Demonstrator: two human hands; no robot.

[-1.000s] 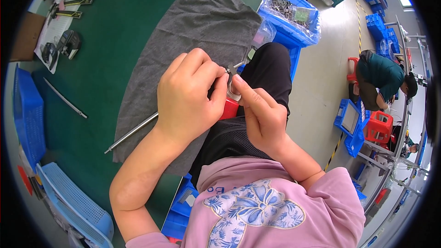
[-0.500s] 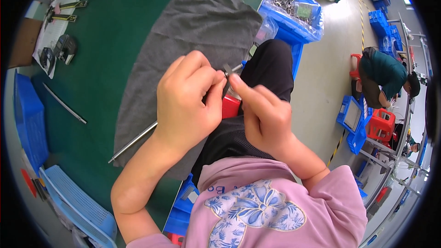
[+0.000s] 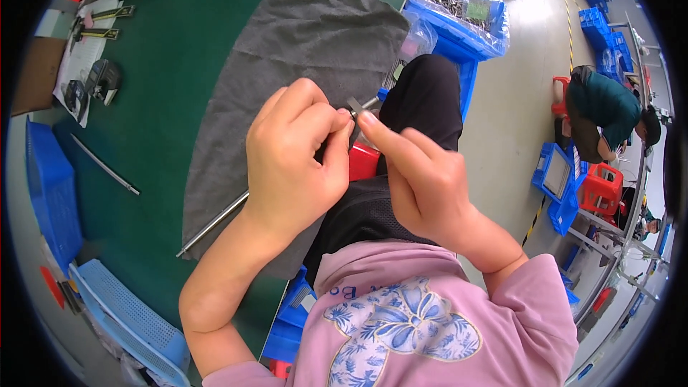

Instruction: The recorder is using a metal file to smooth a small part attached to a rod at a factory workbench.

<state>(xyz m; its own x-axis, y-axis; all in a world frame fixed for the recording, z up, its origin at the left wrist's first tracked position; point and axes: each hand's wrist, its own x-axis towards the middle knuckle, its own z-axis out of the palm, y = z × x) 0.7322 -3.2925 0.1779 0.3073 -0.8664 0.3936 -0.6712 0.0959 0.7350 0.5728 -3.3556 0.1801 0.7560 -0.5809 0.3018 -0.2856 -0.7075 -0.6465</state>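
Observation:
Both hands are raised together above a grey cloth [image 3: 315,29] and my lap. My left hand [image 3: 294,150] is closed, its thumb and forefinger pinching something small whose shape the fingertips mostly hide. My right hand [image 3: 430,183] is closed too, its fingertip against a small flat grey metal piece [image 3: 356,105] that sticks up where the two hands meet. Just behind the fingertips shows a short stretch of rod with a blue part [image 3: 383,93]. A slim metal rod [image 3: 213,223] lies on the cloth and passes behind my left forearm; whether these are one piece I cannot tell.
A blue bin [image 3: 459,7] of bagged small metal parts stands beyond my knee. On the green table [image 3: 154,115] lie another metal rod [image 3: 105,165] and a tape measure [image 3: 104,80]. Blue baskets [image 3: 136,315] line the left edge. A co-worker [image 3: 605,115] bends over at the right.
The view has shifted slightly. Both hands keep nearly the same pose, fingertips still together at the small metal piece; the right hand has moved slightly.

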